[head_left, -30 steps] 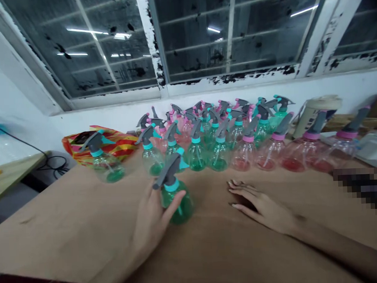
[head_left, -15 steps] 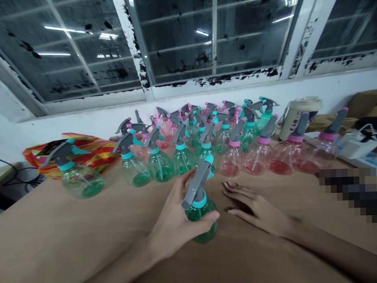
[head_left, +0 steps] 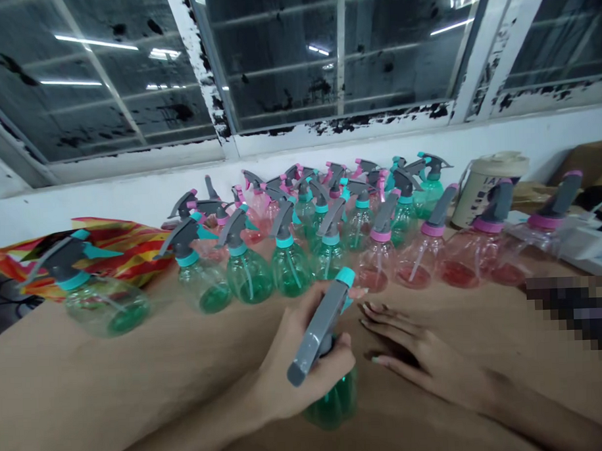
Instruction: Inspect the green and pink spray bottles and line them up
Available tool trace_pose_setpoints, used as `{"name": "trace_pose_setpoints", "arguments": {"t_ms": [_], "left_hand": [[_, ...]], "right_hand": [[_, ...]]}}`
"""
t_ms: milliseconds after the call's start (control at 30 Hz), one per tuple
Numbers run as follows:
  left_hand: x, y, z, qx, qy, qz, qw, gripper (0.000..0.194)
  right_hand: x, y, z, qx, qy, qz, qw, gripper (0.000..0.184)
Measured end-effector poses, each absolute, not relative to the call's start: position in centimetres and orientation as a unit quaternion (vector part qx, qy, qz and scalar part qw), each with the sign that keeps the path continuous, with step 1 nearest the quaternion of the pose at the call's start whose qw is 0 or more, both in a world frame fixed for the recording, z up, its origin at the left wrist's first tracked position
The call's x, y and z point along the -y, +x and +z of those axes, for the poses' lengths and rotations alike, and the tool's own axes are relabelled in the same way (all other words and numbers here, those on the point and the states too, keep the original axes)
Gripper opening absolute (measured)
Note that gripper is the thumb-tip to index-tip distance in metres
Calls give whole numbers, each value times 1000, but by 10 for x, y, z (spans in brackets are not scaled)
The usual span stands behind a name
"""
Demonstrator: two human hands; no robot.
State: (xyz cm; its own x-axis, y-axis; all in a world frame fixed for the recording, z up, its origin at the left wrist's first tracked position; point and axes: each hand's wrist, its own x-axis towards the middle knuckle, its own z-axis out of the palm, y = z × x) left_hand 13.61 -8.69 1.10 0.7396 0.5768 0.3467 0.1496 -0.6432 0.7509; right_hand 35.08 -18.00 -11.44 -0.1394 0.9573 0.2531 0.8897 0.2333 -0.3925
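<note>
My left hand (head_left: 306, 363) is wrapped round the neck of a green spray bottle (head_left: 334, 405) with a grey trigger head and turquoise collar. Its nozzle points away from me, and the hand covers much of the collar. To the right, my right hand (head_left: 424, 353) rests palm down on the table with fingers stretched out, holding nothing. Just beyond the hands stands a row of spray bottles: several green ones, such as a green spray bottle (head_left: 248, 276), on the left, and several pink ones, such as a pink spray bottle (head_left: 415, 264), on the right.
More pink and green bottles crowd behind the row, near the white wall (head_left: 132, 185) under the windows. At far left, a lone green spray bottle (head_left: 106, 308) stands before a red-yellow bag (head_left: 134, 244). A pale cup-like container (head_left: 482, 186) and a white box (head_left: 583, 242) are at right.
My left hand has shifted its grip up to the bottle's neck, and the bottle appears lower and nearer. The camera view has moved slightly closer. My right hand stays flat on the table.
</note>
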Motion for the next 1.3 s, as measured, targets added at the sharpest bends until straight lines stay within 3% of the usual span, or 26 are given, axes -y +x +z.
{"name": "trace_pose_setpoints", "arguments": {"t_ms": [267,533,700,867,1100,1300], "left_hand": [[85,136,7,-146,870,362,300,25],[86,135,6,-152,867,361,308,9],[85,136,7,-155,871,356,302,8],[84,137,8,-150,867,342,329,29],[83,138,-1,-153,863,351,329,43],[85,140,5,-183,878,320,304,40]], "right_hand": [[181,350,-106,753,-621,90,201,54],[181,349,-102,750,-617,107,213,55],[182,350,-103,744,-619,114,223,56],[182,350,-102,750,-620,110,202,55],[184,350,-100,741,-630,100,208,50],[183,351,-103,744,-621,99,224,50]]}}
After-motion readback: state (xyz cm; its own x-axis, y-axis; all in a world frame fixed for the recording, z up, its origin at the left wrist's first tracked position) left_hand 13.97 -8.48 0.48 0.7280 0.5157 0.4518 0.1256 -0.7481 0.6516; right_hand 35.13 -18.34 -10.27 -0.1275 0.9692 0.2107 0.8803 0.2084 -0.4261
